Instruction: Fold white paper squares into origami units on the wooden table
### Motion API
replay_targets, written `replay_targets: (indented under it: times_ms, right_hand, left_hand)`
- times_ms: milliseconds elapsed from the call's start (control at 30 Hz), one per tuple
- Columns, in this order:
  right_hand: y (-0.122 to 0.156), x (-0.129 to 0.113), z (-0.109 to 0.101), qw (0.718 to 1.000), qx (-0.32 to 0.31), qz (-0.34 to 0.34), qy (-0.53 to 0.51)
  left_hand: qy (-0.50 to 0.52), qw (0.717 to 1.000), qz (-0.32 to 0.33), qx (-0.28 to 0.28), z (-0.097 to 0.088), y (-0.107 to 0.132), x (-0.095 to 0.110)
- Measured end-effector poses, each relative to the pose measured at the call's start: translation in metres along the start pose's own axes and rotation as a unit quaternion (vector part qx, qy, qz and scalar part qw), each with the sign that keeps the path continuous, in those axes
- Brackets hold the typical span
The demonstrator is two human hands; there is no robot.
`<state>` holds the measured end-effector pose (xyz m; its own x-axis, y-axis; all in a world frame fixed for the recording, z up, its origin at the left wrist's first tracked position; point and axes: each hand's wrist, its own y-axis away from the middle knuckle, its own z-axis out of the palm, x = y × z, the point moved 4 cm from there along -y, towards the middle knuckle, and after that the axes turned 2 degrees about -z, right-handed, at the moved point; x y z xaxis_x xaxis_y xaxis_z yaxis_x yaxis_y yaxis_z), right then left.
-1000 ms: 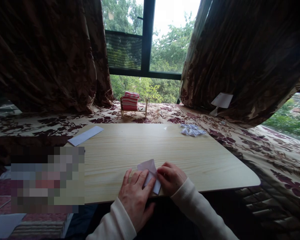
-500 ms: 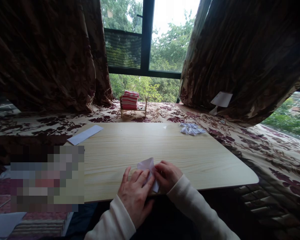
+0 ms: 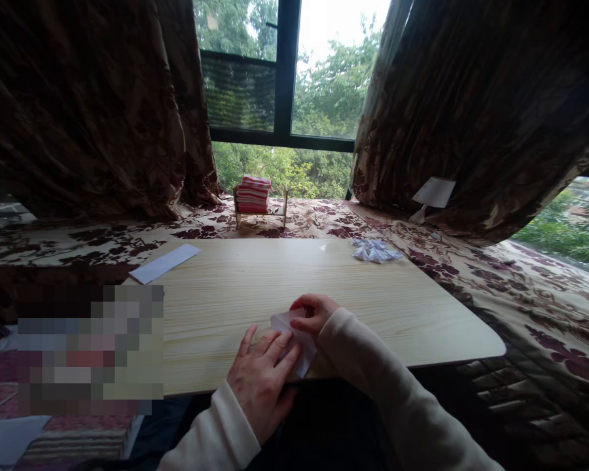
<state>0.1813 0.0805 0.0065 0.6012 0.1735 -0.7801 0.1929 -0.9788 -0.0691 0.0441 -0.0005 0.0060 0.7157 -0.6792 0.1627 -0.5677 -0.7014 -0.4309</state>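
Note:
A small piece of folded white paper [image 3: 304, 347] lies near the table's front edge, partly covered by both hands. My left hand [image 3: 262, 369] rests on its left part with the fingers stretched out and spread, palm down. At the paper's far edge is my right hand [image 3: 315, 315], its thumb and index finger curved around the upper corner. The other fingers of that hand are hidden behind it.
A long white paper strip [image 3: 165, 263] lies at the table's [image 3: 216, 288] far left. Several folded white paper pieces [image 3: 375, 251] are heaped at the far right. Beyond stand a small rack [image 3: 260, 214] with striped folded cloths [image 3: 254, 193] and a white lamp [image 3: 434, 192].
My right hand has moved from the paper's right edge up to its far corner. The paper's right side now spreads wider. My left hand stays on the paper.

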Motion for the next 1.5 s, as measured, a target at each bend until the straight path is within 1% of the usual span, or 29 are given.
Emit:
replay_targets:
  times_ms: [100, 200, 267, 367, 400, 433, 500, 567, 667, 733, 833, 967, 1033, 1100, 1133, 1167, 1233, 1300, 1367, 1500]
  right_hand:
    - [-0.002, 0.0, 0.003, 0.998, -0.017, 0.015, -0.061]
    - [0.0, -0.004, 0.0, 0.996, -0.009, -0.026, -0.087]
    - [0.006, -0.007, -0.004, 0.995, -0.021, -0.061, -0.079]
    - [0.021, -0.007, -0.01, 0.996, -0.04, -0.083, 0.008]
    - [0.027, -0.005, -0.014, 0.997, -0.006, -0.069, 0.04]
    - [0.033, -0.003, -0.016, 0.995, 0.012, -0.066, 0.067]
    - [0.044, -0.001, -0.014, 0.99, 0.037, -0.074, 0.115]
    - [0.052, 0.0, -0.01, 0.983, 0.064, -0.091, 0.146]
    - [0.054, 0.001, -0.004, 0.975, 0.121, -0.104, 0.152]
    - [0.054, 0.001, -0.002, 0.973, 0.144, -0.122, 0.136]
    - [0.052, 0.002, 0.001, 0.968, 0.15, -0.158, 0.12]
    - [0.053, 0.004, 0.003, 0.961, 0.155, -0.18, 0.144]
    - [0.054, 0.004, 0.004, 0.956, 0.164, -0.183, 0.162]
    - [0.055, 0.004, 0.006, 0.952, 0.172, -0.183, 0.175]
    - [0.055, 0.004, 0.007, 0.951, 0.177, -0.182, 0.179]
    - [0.055, 0.004, 0.007, 0.949, 0.182, -0.181, 0.182]
    - [0.056, 0.003, 0.007, 0.946, 0.19, -0.183, 0.187]
    - [0.056, 0.002, 0.006, 0.945, 0.19, -0.185, 0.19]
    - [0.056, 0.002, 0.006, 0.944, 0.191, -0.189, 0.191]
    - [0.057, 0.002, 0.006, 0.938, 0.204, -0.203, 0.194]
  left_hand:
    - [-0.011, 1.0, 0.008, 0.021, 0.0, 0.001, 0.0]
    - [-0.024, 0.998, 0.013, 0.048, -0.001, 0.002, 0.001]
    - [-0.031, 0.998, 0.011, 0.055, -0.001, 0.003, 0.002]
    - [-0.034, 0.998, 0.003, 0.057, -0.001, 0.003, 0.004]
    - [-0.034, 0.998, -0.001, 0.059, -0.001, 0.003, 0.004]
    - [-0.034, 0.998, -0.005, 0.061, -0.001, 0.003, 0.005]
    - [-0.031, 0.998, -0.011, 0.057, -0.002, 0.002, 0.005]
    - [-0.023, 0.999, -0.011, 0.041, -0.002, 0.001, 0.005]
    - [-0.008, 1.0, -0.016, 0.021, -0.004, -0.001, 0.003]
    - [-0.002, 1.0, -0.027, 0.012, -0.004, -0.002, 0.003]
    - [0.002, 0.999, -0.033, 0.0, -0.006, -0.004, 0.003]
    - [0.032, 0.999, -0.044, -0.003, -0.014, -0.013, 0.0]
    - [0.036, 0.997, -0.06, 0.014, -0.02, -0.022, -0.006]
    - [0.013, 0.995, -0.092, 0.043, -0.025, -0.035, -0.015]
    - [0.005, 0.993, -0.107, 0.042, -0.024, -0.041, -0.019]
    - [0.007, 0.993, -0.118, 0.028, -0.022, -0.048, -0.023]
    - [0.033, 0.989, -0.141, -0.019, -0.013, -0.059, -0.03]
    - [0.051, 0.984, -0.161, -0.054, -0.005, -0.066, -0.035]
    - [0.052, 0.981, -0.173, -0.067, -0.001, -0.069, -0.037]
    - [0.04, 0.98, -0.183, -0.059, -0.002, -0.068, -0.038]
